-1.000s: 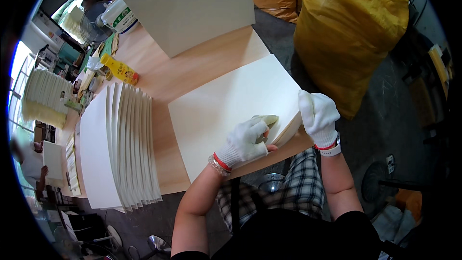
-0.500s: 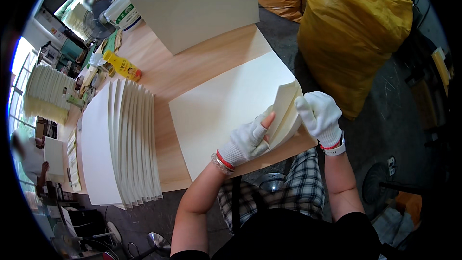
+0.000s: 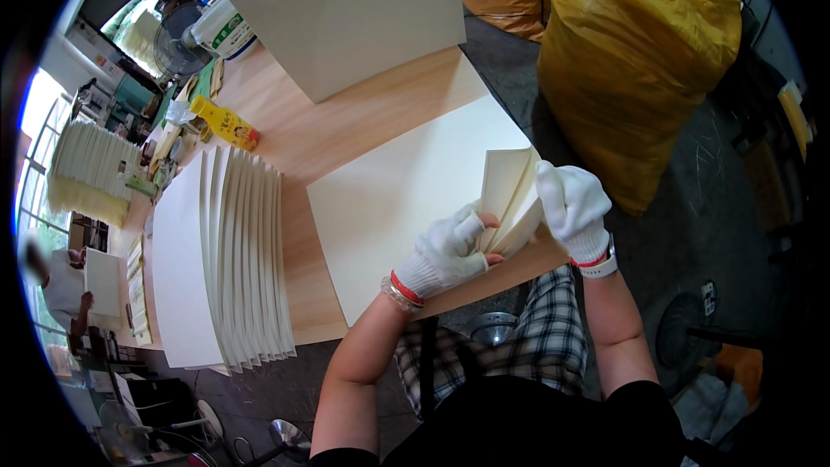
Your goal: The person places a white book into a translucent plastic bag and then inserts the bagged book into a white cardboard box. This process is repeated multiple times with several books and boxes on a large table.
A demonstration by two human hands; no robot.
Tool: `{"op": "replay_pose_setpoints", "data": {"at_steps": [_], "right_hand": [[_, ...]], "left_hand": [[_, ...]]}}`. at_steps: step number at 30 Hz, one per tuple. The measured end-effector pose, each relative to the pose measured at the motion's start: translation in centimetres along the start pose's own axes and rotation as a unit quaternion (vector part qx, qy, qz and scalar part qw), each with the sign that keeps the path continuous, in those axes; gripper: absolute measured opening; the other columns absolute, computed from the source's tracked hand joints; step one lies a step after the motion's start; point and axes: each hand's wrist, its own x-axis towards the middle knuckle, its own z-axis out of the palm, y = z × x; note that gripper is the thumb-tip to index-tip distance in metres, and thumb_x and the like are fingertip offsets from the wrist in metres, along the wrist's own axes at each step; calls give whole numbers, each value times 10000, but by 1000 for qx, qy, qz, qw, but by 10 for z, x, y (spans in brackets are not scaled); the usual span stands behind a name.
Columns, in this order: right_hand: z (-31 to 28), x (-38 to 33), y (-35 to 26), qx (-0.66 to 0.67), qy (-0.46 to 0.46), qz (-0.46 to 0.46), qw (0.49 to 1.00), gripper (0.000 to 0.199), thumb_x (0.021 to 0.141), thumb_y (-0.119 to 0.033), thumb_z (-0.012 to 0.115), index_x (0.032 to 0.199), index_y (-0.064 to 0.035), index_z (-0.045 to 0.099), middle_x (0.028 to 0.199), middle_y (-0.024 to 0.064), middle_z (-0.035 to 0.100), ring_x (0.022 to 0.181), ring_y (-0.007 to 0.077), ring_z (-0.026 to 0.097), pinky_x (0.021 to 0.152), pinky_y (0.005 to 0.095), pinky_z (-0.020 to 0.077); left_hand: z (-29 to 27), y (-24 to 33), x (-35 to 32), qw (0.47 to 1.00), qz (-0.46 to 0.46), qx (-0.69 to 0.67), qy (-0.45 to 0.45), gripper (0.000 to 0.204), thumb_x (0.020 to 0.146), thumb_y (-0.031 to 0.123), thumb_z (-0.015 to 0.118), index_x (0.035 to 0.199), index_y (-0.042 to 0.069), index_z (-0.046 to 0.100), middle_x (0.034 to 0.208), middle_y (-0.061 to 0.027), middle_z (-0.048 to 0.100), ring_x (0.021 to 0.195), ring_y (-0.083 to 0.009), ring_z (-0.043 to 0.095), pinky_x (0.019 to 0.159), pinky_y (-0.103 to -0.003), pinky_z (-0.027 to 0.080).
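A stack of large cream sheets [image 3: 406, 190] lies flat on the wooden table [image 3: 346, 125] in front of me. Both my hands wear white knit gloves. My right hand [image 3: 572, 207] grips the near right corner of several sheets [image 3: 506, 199] and bends it up off the stack. My left hand [image 3: 450, 251] holds the same lifted corner from the left, thumb against the fanned edges. To the left lies a fanned row of the same cream sheets [image 3: 229, 259], overlapping like shingles.
A big upright cream board [image 3: 346, 9] stands at the table's far side. A yellow bottle [image 3: 223, 123] and a white container [image 3: 220, 30] sit far left. A full yellow sack [image 3: 631, 60] stands on the floor to the right. Another person [image 3: 60, 285] holds a sheet at far left.
The corner of the sheets, flat under my hands a second ago, has been lifted and curled upward. Both hands rose with it and the sheet edges have fanned apart.
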Motion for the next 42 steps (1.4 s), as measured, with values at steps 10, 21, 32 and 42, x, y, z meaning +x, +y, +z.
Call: {"op": "replay_pose_setpoints", "data": {"at_steps": [10, 21, 32, 42], "right_hand": [[6, -6, 1, -14, -10, 2, 1000, 299, 730, -28, 571, 1027, 13, 572, 689, 94, 554, 556, 241, 554, 487, 311, 462], [3, -2, -1, 14, 5, 1, 1000, 266, 735, -32, 582, 997, 13, 579, 676, 91, 543, 566, 244, 551, 498, 317, 461], [10, -5, 0, -22, 10, 6, 1000, 277, 717, -13, 577, 993, 14, 579, 673, 93, 542, 559, 248, 546, 486, 316, 454], [-3, 5, -1, 78, -25, 44, 996, 103, 757, -114, 599, 771, -15, 579, 597, 93, 500, 519, 261, 517, 453, 333, 416]], "left_hand": [[-4, 2, 2, 999, 21, 33, -11, 431, 717, 196, 708, 1107, 129, 536, 848, -95, 590, 721, -267, 596, 639, -350, 475], [-4, 1, 2, 999, 5, 25, -21, 437, 713, 151, 671, 1114, 114, 499, 1212, -184, 477, 839, -335, 595, 727, -357, 489], [3, -5, 2, 998, 46, 44, 11, 384, 698, 126, 664, 1055, 119, 522, 1215, -185, 477, 780, -329, 608, 676, -369, 500], [1, -5, 4, 997, 74, 21, 26, 532, 691, 63, 619, 1201, 157, 497, 1219, -176, 485, 827, -305, 612, 697, -356, 497]]}}
